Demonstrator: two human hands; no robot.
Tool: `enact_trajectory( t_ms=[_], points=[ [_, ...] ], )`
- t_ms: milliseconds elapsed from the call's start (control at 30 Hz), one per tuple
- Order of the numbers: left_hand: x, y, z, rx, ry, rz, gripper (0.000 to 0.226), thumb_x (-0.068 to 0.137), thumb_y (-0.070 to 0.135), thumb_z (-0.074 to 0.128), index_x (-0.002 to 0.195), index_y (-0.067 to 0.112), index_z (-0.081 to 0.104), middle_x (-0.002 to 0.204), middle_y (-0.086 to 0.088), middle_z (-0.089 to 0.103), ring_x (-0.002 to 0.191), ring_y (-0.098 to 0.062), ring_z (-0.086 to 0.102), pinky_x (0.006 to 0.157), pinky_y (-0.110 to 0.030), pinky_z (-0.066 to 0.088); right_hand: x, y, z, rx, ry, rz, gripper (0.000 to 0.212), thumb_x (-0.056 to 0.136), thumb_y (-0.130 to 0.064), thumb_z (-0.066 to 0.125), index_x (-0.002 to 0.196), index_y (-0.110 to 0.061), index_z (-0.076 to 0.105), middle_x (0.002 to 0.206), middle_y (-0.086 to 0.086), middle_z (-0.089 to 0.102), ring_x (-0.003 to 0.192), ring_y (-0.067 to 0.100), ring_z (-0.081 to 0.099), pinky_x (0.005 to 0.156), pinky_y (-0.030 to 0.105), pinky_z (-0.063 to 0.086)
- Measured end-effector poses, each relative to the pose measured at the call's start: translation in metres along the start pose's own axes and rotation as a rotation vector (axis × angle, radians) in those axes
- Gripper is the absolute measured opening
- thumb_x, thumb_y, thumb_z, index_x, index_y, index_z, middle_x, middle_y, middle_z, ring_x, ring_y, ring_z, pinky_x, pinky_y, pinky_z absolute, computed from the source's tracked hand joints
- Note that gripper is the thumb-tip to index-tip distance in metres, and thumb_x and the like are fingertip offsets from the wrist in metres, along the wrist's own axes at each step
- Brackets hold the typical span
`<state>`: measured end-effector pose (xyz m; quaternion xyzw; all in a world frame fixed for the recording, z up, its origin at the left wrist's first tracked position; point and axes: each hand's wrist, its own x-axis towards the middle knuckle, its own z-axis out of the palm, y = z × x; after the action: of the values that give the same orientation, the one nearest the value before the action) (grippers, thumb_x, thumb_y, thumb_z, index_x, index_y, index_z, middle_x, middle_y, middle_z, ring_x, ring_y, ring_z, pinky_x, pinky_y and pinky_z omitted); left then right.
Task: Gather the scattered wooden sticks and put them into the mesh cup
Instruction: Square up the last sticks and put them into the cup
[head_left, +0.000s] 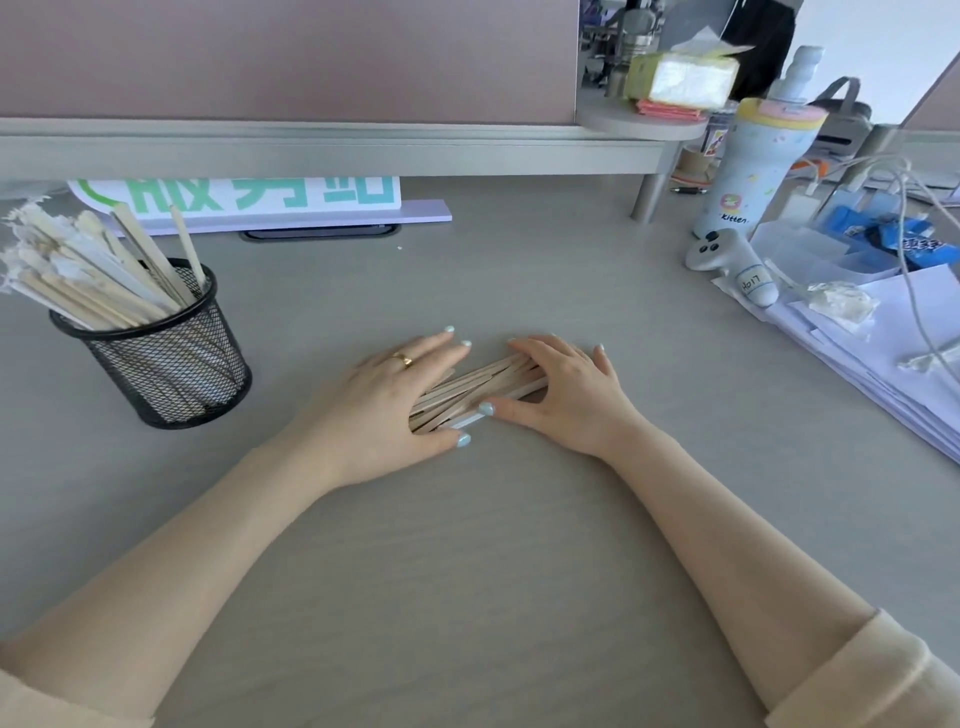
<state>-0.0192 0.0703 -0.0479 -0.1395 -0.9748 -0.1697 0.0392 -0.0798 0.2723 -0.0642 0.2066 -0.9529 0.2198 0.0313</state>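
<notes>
A pile of pale wooden sticks (475, 387) lies on the grey desk in the middle, pressed together between my two hands. My left hand (387, 395) lies flat over the pile's left end, fingers spread, a gold ring on one finger. My right hand (563, 387) cups the pile's right end, its thumb along the near side. Neither hand has lifted the sticks. The black mesh cup (166, 353) stands at the left, upright, with several wooden sticks and wrapped sticks (98, 275) leaning out of it.
A raised shelf (332, 150) runs along the back, with a green-lettered sign (244, 197) under it. At the right are a pale blue bottle (748, 171), a white controller (737, 265), a paper stack (883, 332), cables and a clear box.
</notes>
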Motion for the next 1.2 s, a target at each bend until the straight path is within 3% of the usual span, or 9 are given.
enact_trajectory(
  t_ms=[133, 333, 467, 567, 700, 867, 1033, 1100, 1200],
  points=[
    [-0.041, -0.003, 0.005, 0.245, 0.127, -0.143, 0.092, 0.067, 0.075, 0.021, 0.147, 0.032, 0.013, 0.157, 0.004, 0.021, 0.145, -0.017, 0.015, 0.117, -0.042, 0.009, 0.004, 0.001, 0.001, 0.058, 0.082, 0.071, 0.060, 0.086, -0.059, 0.044, 0.132, -0.021, 0.045, 0.138, -0.003, 0.046, 0.131, 0.015, 0.038, 0.114, 0.045, 0.006],
    [-0.063, -0.008, 0.010, 0.174, -0.025, -0.395, 0.118, 0.042, 0.093, -0.010, 0.145, 0.036, -0.013, 0.159, 0.006, 0.000, 0.147, -0.018, -0.004, 0.117, -0.045, 0.004, 0.016, -0.003, 0.009, 0.059, 0.062, 0.110, 0.047, 0.095, -0.049, 0.031, 0.128, -0.019, 0.047, 0.140, -0.001, 0.047, 0.132, 0.018, 0.038, 0.115, 0.038, 0.017],
    [-0.047, -0.008, 0.014, 0.122, -0.035, -0.298, 0.124, 0.039, 0.096, -0.007, 0.146, 0.034, -0.011, 0.159, 0.008, 0.001, 0.146, -0.015, -0.004, 0.117, -0.033, 0.003, 0.012, -0.021, 0.018, 0.050, 0.055, 0.034, 0.046, 0.097, -0.044, 0.030, 0.133, -0.018, 0.043, 0.143, -0.002, 0.044, 0.135, 0.018, 0.034, 0.109, 0.029, 0.019],
    [-0.030, -0.010, 0.014, 0.033, -0.064, -0.252, 0.115, 0.049, 0.090, 0.018, 0.146, 0.035, -0.009, 0.159, 0.011, 0.003, 0.146, -0.009, -0.003, 0.116, -0.028, 0.004, 0.007, -0.037, 0.025, 0.100, 0.028, -0.010, 0.045, 0.098, -0.043, 0.029, 0.134, -0.018, 0.042, 0.143, -0.003, 0.045, 0.134, 0.015, 0.032, 0.104, 0.025, 0.021],
    [-0.012, -0.011, 0.015, -0.036, -0.048, -0.134, 0.107, 0.055, 0.083, 0.029, 0.147, 0.036, 0.001, 0.156, 0.015, 0.016, 0.144, -0.007, 0.010, 0.114, -0.025, 0.014, 0.002, -0.046, 0.027, 0.185, 0.020, -0.022, 0.044, 0.098, -0.040, 0.031, 0.136, -0.020, 0.040, 0.142, -0.005, 0.045, 0.134, 0.014, 0.032, 0.103, 0.024, 0.023],
    [-0.013, -0.014, 0.012, -0.084, -0.040, -0.076, 0.092, 0.060, 0.075, 0.028, 0.145, 0.041, 0.014, 0.152, 0.019, 0.026, 0.140, -0.002, 0.020, 0.105, -0.015, 0.014, 0.006, -0.033, 0.015, 0.238, 0.107, 0.070, 0.044, 0.097, -0.039, 0.035, 0.136, -0.020, 0.040, 0.142, -0.002, 0.045, 0.135, 0.017, 0.031, 0.103, 0.028, 0.026],
    [-0.013, -0.013, 0.012, -0.083, -0.059, -0.051, 0.084, 0.067, 0.072, 0.030, 0.144, 0.043, 0.013, 0.152, 0.018, 0.027, 0.140, -0.004, 0.021, 0.103, -0.014, 0.016, 0.005, -0.034, 0.015, 0.308, -0.024, 0.043, 0.045, 0.098, -0.038, 0.033, 0.139, -0.020, 0.036, 0.139, 0.000, 0.050, 0.131, 0.020, 0.039, 0.101, 0.031, 0.031],
    [-0.013, -0.012, 0.011, -0.075, -0.070, -0.056, 0.076, 0.079, 0.064, 0.042, 0.145, 0.041, 0.013, 0.153, 0.015, 0.027, 0.141, -0.005, 0.020, 0.101, -0.014, 0.017, 0.001, -0.040, 0.016, 0.387, -0.049, -0.019, 0.044, 0.098, -0.037, 0.034, 0.139, -0.021, 0.036, 0.140, -0.003, 0.049, 0.130, 0.015, 0.042, 0.101, 0.027, 0.033],
    [-0.014, -0.012, 0.011, -0.058, -0.068, -0.037, 0.080, 0.075, 0.068, 0.037, 0.145, 0.039, 0.013, 0.153, 0.015, 0.027, 0.141, -0.006, 0.020, 0.100, -0.013, 0.016, 0.001, -0.042, 0.014, 0.460, -0.026, -0.019, 0.044, 0.098, -0.036, 0.036, 0.139, -0.020, 0.037, 0.143, -0.005, 0.046, 0.130, 0.010, 0.041, 0.098, 0.020, 0.030]
  ],
)
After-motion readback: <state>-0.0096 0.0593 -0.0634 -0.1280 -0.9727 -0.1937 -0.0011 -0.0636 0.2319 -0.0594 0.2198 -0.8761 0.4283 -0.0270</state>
